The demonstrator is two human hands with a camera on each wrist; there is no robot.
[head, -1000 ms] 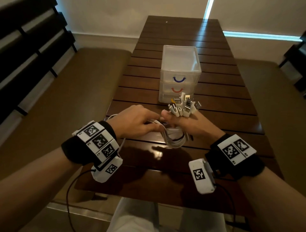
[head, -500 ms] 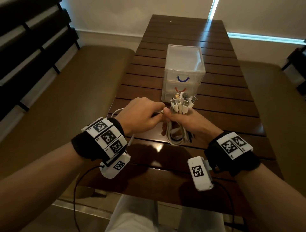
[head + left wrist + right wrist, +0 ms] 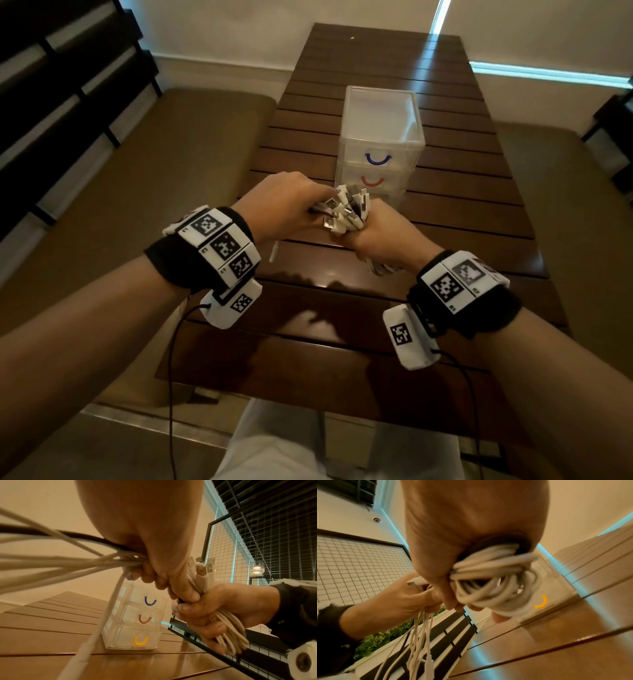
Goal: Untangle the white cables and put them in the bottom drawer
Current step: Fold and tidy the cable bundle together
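White cables bunched in mid-air over the tabletop's near half, just in front of the drawer unit. Right hand fingers clamped round the coiled bundle, plugs sticking up. Left hand fingers curled tight on the strands beside it, hands touching. A black cable runs in the same bunch. Bottom drawer shut, yellow handle; hidden by the hands in head view. Coils blurred in right wrist view. Dark slatted wood table, tan benches either side. Wrist-band marker text too small to read.
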